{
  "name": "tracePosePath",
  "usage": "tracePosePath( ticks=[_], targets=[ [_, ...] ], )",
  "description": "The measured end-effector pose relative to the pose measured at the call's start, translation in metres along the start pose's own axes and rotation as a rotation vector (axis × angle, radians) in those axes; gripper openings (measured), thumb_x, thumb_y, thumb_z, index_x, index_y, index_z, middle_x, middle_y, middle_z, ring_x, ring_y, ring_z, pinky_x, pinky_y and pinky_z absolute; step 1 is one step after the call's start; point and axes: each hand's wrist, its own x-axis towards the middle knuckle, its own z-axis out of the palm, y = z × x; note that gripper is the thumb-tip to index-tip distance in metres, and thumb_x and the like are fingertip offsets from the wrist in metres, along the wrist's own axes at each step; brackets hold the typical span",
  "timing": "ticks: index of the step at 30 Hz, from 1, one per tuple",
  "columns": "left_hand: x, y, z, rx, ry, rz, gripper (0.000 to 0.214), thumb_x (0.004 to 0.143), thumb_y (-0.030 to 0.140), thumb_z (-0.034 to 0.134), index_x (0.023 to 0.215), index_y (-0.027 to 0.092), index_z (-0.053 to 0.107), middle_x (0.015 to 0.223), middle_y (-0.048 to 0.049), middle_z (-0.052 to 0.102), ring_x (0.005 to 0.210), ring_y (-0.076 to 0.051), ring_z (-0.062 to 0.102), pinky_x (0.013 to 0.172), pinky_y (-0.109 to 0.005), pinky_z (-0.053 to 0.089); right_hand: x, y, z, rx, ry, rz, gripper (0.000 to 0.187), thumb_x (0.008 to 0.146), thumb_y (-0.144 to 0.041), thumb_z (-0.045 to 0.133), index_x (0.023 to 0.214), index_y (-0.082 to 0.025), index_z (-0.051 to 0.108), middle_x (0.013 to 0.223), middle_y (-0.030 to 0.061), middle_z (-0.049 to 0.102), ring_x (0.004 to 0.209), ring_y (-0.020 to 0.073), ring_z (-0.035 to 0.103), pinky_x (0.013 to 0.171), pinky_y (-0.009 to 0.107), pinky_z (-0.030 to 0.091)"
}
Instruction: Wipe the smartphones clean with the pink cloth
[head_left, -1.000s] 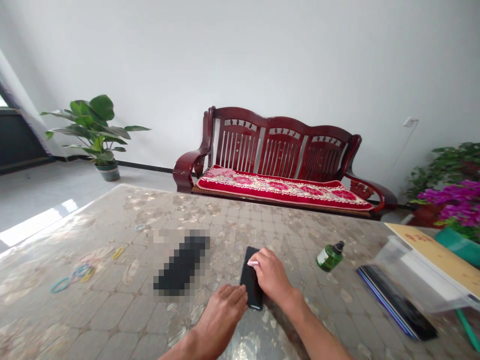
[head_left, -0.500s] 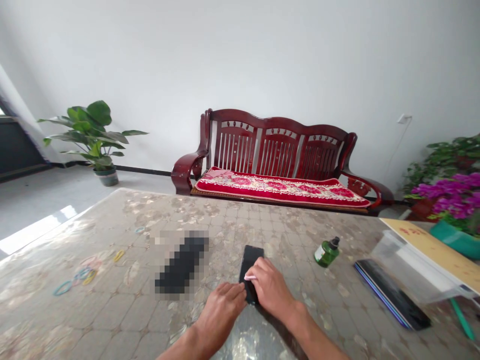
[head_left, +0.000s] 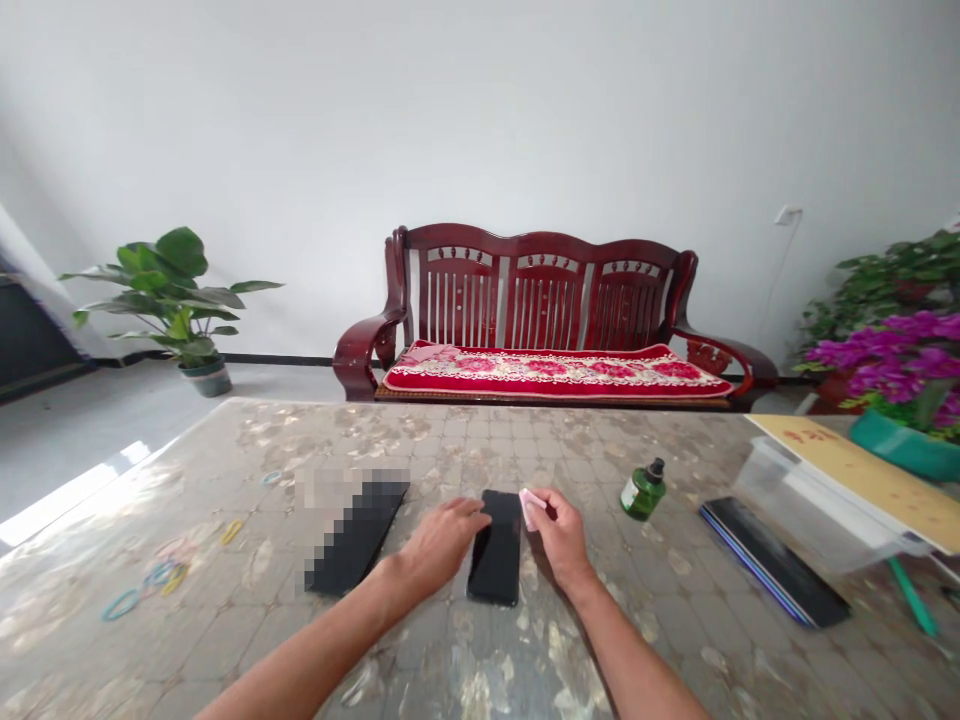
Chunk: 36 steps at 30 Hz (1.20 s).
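Observation:
A black phone [head_left: 496,550] lies flat on the patterned table [head_left: 225,640] in front of me. My left hand [head_left: 441,540] rests against the phone's left edge, fingers curled onto it. My right hand [head_left: 559,535] sits just right of the phone's top corner and pinches a small pink-white wipe [head_left: 529,503] between thumb and fingers. The wipe is off the screen, beside the phone's upper right corner.
A blurred-out dark item [head_left: 358,533] lies left of the phone. A small green bottle [head_left: 643,491] stands to the right, then a stack of dark phones [head_left: 772,572], a clear plastic box [head_left: 817,520] and a cardboard sheet [head_left: 862,478]. Coloured rubber bands [head_left: 154,580] lie at left. A wooden bench [head_left: 547,320] is behind.
My right hand has lifted off the phone's screen and moved to its upper right corner with the wipe. My left hand slid up along the phone's left edge. The camera view shifted.

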Motion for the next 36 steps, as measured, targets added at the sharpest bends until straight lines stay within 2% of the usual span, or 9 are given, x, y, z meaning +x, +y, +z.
tracePosePath(
  ticks=[2, 5, 11, 17, 22, 25, 27, 30, 36],
  targets=[
    [0.017, -0.006, -0.003, 0.077, -0.051, 0.108, 0.067, 0.075, -0.006, 0.06, 0.134, 0.025, 0.055, 0.149, -0.0107, 0.047, 0.14, -0.03, 0.039, 0.111, -0.044, 0.037, 0.001, -0.001, -0.002, 0.066, 0.045, 0.048, 0.035, 0.071, -0.046, 0.071, 0.087, -0.015, 0.073, 0.077, 0.0043, 0.069, 0.071, 0.0184, 0.059, 0.064, 0.027, 0.047],
    [0.037, -0.009, -0.002, 0.208, -0.129, 0.258, 0.088, 0.069, -0.005, 0.068, 0.145, 0.029, 0.042, 0.159, -0.0141, 0.03, 0.146, -0.035, 0.024, 0.113, -0.053, 0.032, 0.004, -0.001, -0.002, 0.134, 0.107, 0.081, 0.036, 0.068, -0.046, 0.073, 0.087, -0.015, 0.073, 0.077, 0.0039, 0.07, 0.071, 0.0187, 0.059, 0.065, 0.028, 0.047],
    [0.053, -0.01, 0.001, 0.289, -0.201, 0.314, 0.09, 0.07, 0.001, 0.074, 0.147, 0.031, 0.037, 0.159, -0.0165, 0.028, 0.143, -0.036, 0.032, 0.11, -0.052, 0.035, 0.008, 0.002, 0.002, 0.232, 0.19, 0.121, 0.034, 0.065, -0.045, 0.074, 0.082, -0.016, 0.072, 0.069, 0.0009, 0.066, 0.063, 0.0163, 0.056, 0.059, 0.026, 0.045],
    [0.044, -0.023, -0.009, 0.267, -0.22, 0.139, 0.083, 0.067, 0.02, 0.077, 0.143, 0.026, 0.043, 0.159, -0.0187, 0.024, 0.144, -0.041, 0.027, 0.111, -0.059, 0.029, 0.009, 0.002, 0.003, 0.283, 0.226, 0.155, 0.033, 0.064, -0.045, 0.076, 0.081, -0.016, 0.072, 0.068, 0.0003, 0.066, 0.062, 0.0153, 0.055, 0.06, 0.026, 0.044],
    [0.023, -0.031, -0.016, 0.189, -0.162, -0.1, 0.07, 0.066, 0.036, 0.077, 0.13, 0.019, 0.055, 0.144, -0.0166, 0.047, 0.133, -0.034, 0.045, 0.108, -0.043, 0.038, 0.012, 0.002, 0.002, 0.311, 0.26, 0.175, 0.036, 0.061, -0.046, 0.076, 0.081, -0.016, 0.073, 0.068, -0.0001, 0.065, 0.062, 0.0149, 0.054, 0.059, 0.026, 0.043],
    [0.007, -0.018, -0.01, 0.2, -0.106, -0.226, 0.045, 0.081, 0.04, 0.065, 0.116, 0.013, 0.06, 0.119, -0.0165, 0.06, 0.111, -0.031, 0.059, 0.095, -0.04, 0.047, 0.013, 0.001, 0.001, 0.298, 0.256, 0.181, 0.038, 0.062, -0.049, 0.076, 0.081, -0.016, 0.073, 0.067, -0.0006, 0.065, 0.061, 0.0147, 0.053, 0.058, 0.025, 0.043],
    [-0.004, -0.004, -0.003, 0.215, -0.07, -0.31, 0.046, 0.086, 0.043, 0.061, 0.114, 0.007, 0.06, 0.114, -0.0202, 0.06, 0.108, -0.035, 0.059, 0.091, -0.044, 0.048, 0.013, 0.001, 0.0, 0.292, 0.248, 0.181, 0.038, 0.062, -0.049, 0.076, 0.08, -0.016, 0.073, 0.065, -0.0007, 0.064, 0.06, 0.0145, 0.052, 0.057, 0.025, 0.042],
    [-0.019, 0.019, 0.01, 0.203, 0.012, -0.424, 0.044, 0.088, 0.045, 0.06, 0.114, 0.01, 0.062, 0.11, -0.0176, 0.061, 0.106, -0.035, 0.057, 0.089, -0.044, 0.048, 0.013, 0.001, 0.0, 0.276, 0.225, 0.173, 0.036, 0.063, -0.048, 0.075, 0.08, -0.016, 0.073, 0.067, 0.0003, 0.065, 0.061, 0.0151, 0.053, 0.058, 0.025, 0.043],
    [-0.041, 0.05, 0.028, 0.034, -0.017, -0.363, 0.074, 0.079, 0.041, 0.073, 0.142, 0.016, 0.045, 0.127, -0.0166, 0.057, 0.115, -0.034, 0.055, 0.097, -0.045, 0.046, 0.012, 0.003, -0.003, 0.249, 0.182, 0.178, 0.041, 0.062, -0.048, 0.077, 0.087, -0.016, 0.074, 0.078, 0.0033, 0.071, 0.072, 0.0186, 0.06, 0.065, 0.027, 0.046]
  ],
)
